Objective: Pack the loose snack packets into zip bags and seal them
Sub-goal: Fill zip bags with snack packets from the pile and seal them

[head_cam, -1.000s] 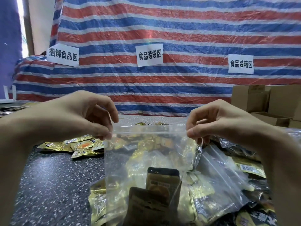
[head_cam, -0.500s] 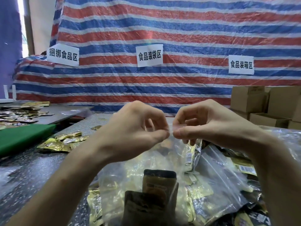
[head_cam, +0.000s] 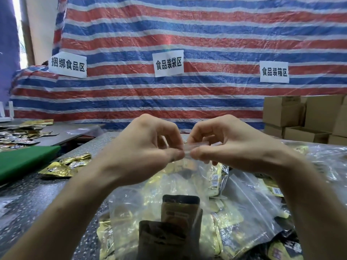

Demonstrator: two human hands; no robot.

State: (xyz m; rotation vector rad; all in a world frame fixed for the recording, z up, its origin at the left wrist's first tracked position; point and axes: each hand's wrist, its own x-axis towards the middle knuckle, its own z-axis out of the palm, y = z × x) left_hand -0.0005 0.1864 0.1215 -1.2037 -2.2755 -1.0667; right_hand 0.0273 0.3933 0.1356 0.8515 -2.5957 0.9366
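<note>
A striped tarp [head_cam: 206,30] fills the background, and a speckled table [head_cam: 37,194] runs beneath it, with cardboard boxes [head_cam: 309,117] stacked at the far right. Over the near part of the table a clear zip bag [head_cam: 131,203] is held upright, its body hanging down toward the camera. Two dark packets [head_cam: 180,207] stand inside it, with gold ones behind them.

The left hand [head_cam: 144,147] and right hand [head_cam: 231,145] meet at the bag's top edge. Each pinches it narrowly between thumb and forefinger, and the two thumbs almost touch. Loose gold packets [head_cam: 62,167] lie on the table well to the left, and more lie under spare bags on the right. Between the thumbs shows a short stretch of the zip strip [head_cam: 197,146] — flat and pressed together there.

The step in hand looks like sealing: the bag is filled and the closure is being squeezed at its middle. How much of the track is already locked cannot be told, as the hands hide both ends. The next move calls for firm pressure carried outward along the strip to each corner, with the two tracks kept aligned and no packet edge caught in the seal.
</note>
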